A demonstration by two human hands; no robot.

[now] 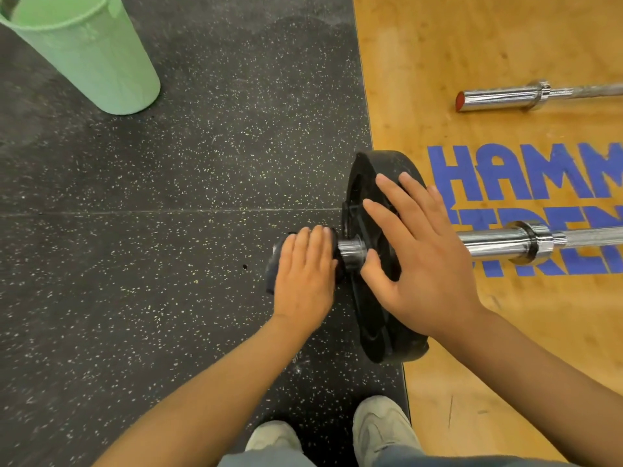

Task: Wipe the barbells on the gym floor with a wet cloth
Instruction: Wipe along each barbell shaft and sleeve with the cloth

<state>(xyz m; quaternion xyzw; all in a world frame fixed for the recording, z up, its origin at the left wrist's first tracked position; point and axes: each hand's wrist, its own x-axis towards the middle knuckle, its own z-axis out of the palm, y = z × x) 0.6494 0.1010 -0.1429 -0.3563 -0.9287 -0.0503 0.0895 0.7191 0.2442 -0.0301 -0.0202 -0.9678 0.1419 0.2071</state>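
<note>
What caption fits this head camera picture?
Left hand wraps a dark cloth around the barbell end while the right hand steadies the black plate.

Gym: speckled rubber flooring (pixel 168 230), wooden lifting platform (pixel 505 45) (blue lettering), loaded barbell (pixel 505 242).

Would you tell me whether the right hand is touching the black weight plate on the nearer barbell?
Touching. The head view shows the right hand laid flat on the weight plate, fingers spread across its face.

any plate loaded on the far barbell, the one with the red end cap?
No, the far barbell lies bare on the wooden platform; only the near barbell carries a black plate.
</note>
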